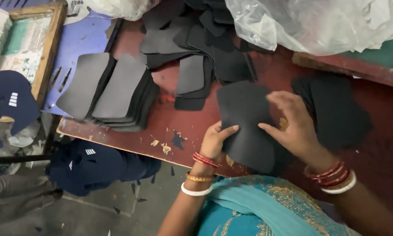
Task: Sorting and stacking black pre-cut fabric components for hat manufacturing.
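Here, my left hand pinches lower left edge of dark grey cut piece, thumb on top. My right hand lies on its right side, fingers curled, pinning it. Piece rests at near edge of worn red table. Just right: black stack. Left: grey stacks. Behind: loose dark pieces, clear plastic bag.
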